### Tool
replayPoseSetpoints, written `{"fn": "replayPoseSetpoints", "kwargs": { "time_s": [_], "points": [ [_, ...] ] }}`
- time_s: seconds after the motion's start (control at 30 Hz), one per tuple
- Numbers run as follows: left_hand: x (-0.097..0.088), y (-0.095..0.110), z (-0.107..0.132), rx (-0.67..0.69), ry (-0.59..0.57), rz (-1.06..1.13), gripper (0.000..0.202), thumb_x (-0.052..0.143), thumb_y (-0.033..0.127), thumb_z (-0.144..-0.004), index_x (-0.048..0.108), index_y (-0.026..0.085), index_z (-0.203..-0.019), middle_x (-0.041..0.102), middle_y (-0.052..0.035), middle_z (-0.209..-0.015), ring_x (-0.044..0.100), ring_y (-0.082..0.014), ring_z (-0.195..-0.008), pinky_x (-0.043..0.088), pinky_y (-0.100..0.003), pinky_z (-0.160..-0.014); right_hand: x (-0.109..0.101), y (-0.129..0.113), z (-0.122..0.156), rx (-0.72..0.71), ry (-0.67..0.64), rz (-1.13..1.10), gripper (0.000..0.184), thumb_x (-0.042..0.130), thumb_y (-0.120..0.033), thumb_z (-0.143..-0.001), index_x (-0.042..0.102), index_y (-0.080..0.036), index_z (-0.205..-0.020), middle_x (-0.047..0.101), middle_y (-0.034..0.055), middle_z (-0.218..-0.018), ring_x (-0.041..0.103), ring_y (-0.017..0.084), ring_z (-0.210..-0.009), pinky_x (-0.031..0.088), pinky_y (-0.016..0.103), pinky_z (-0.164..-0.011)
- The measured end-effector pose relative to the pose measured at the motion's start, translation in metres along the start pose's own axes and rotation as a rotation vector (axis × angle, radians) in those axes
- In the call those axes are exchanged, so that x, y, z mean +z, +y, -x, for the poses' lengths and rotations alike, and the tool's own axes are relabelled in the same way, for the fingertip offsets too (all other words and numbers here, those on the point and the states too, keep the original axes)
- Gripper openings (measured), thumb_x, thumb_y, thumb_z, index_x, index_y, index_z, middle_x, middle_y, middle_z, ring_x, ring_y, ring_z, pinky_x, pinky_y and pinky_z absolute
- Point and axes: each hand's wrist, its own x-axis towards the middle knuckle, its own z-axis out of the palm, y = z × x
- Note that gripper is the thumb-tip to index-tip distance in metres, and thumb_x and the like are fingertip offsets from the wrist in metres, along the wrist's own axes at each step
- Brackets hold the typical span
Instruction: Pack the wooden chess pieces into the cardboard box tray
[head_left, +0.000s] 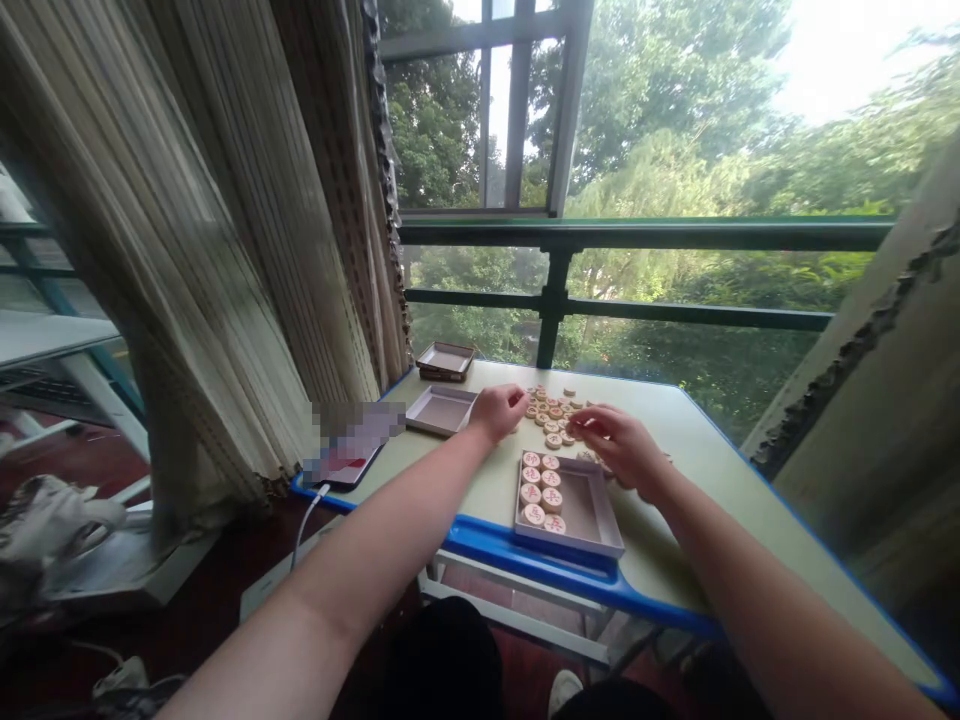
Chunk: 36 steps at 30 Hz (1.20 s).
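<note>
A loose cluster of round wooden xiangqi pieces (553, 411) lies on the table between my hands. My left hand (501, 412) is at the cluster's left side, its fingers curled together; whatever they may hold is hidden. From the right, my right hand (616, 447) reaches in with thumb and fingertips pinched on a piece at the cluster's edge. More pieces lie partly covered beneath this hand. Nearer to me, a shallow open box (589, 505) has two columns of pieces with red characters along its left side; the rest of its bottom is bare.
An open shallow tray (441, 410) lies left of my left hand, with a smaller brown-edged box (445, 360) behind it. A tablet-like device (360, 462) with a white cable (306, 520) rests at the table's left corner. Curtains hang on both sides; a green railing (645, 236) runs behind.
</note>
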Motion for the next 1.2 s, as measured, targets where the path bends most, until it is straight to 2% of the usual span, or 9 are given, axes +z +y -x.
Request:
{"fn": "replayPoseSetpoints", "kwargs": {
  "time_s": [0.13,0.27,0.5,0.77,0.97,1.1,1.2],
  "points": [
    [0.005,0.009,0.0,0.103,-0.09,-0.082,0.025,0.052,0.035,-0.079,0.065,0.018,-0.066,0.064,-0.0014,-0.062,0.055,-0.0124,-0.059,0.039,-0.024,-0.06,-0.001,0.005,-0.002,-0.046,0.044,0.057,0.027,0.055,-0.043,-0.077,0.066,-0.021,-0.087,0.06,0.0077,-0.094,0.061,0.017,-0.071,0.051,0.03,-0.067],
    [0.007,0.016,0.0,0.108,-0.069,-0.122,0.025,0.051,0.035,-0.079,0.065,0.018,-0.067,0.065,-0.002,-0.063,0.056,-0.0131,-0.061,0.04,-0.024,-0.059,-0.003,0.011,-0.004,-0.089,0.095,0.079,0.027,0.054,-0.043,-0.078,0.067,-0.021,-0.086,0.059,0.0082,-0.092,0.06,0.018,-0.073,0.051,0.032,-0.067],
    [0.003,0.017,0.002,0.102,-0.089,-0.122,0.025,0.051,0.033,-0.079,0.065,0.018,-0.066,0.065,-0.0022,-0.062,0.056,-0.0133,-0.059,0.04,-0.025,-0.059,-0.004,0.008,-0.003,0.0,0.076,0.019,0.021,0.054,-0.037,-0.077,0.066,-0.021,-0.085,0.062,0.0076,-0.093,0.063,0.019,-0.075,0.051,0.032,-0.071],
    [0.003,0.019,0.003,0.138,-0.115,-0.127,0.025,0.051,0.034,-0.079,0.065,0.018,-0.066,0.065,-0.0022,-0.062,0.057,-0.0136,-0.06,0.041,-0.025,-0.059,-0.006,-0.003,0.0,0.153,-0.077,-0.204,0.03,0.062,-0.042,-0.07,0.066,-0.021,-0.092,0.069,0.0065,-0.088,0.064,0.022,-0.086,0.051,0.033,-0.077],
    [0.003,0.021,0.004,0.156,-0.126,-0.125,0.023,0.051,0.033,-0.079,0.067,0.019,-0.07,0.067,-0.0026,-0.066,0.058,-0.0139,-0.06,0.041,-0.025,-0.059,-0.008,-0.019,0.007,0.259,-0.292,-0.37,0.04,0.067,-0.038,-0.063,0.063,-0.021,-0.098,0.066,0.0059,-0.093,0.061,0.021,-0.089,0.051,0.032,-0.075],
    [0.003,0.022,0.004,0.161,-0.141,-0.111,0.024,0.051,0.032,-0.079,0.066,0.018,-0.068,0.066,-0.0026,-0.065,0.057,-0.0138,-0.06,0.041,-0.025,-0.059,-0.011,-0.028,0.012,0.219,-0.484,-0.339,0.041,0.069,-0.039,-0.062,0.061,-0.018,-0.096,0.062,0.0025,-0.081,0.057,0.016,-0.077,0.049,0.029,-0.069],
    [0.003,0.025,0.004,0.168,-0.155,-0.11,0.025,0.051,0.033,-0.08,0.065,0.018,-0.065,0.065,-0.0027,-0.064,0.056,-0.0137,-0.06,0.041,-0.025,-0.059,-0.014,-0.034,0.014,0.126,-0.625,-0.2,0.035,0.069,-0.039,-0.063,0.061,-0.017,-0.089,0.055,-0.0007,-0.073,0.05,0.013,-0.069,0.043,0.025,-0.062]
  ]
}}
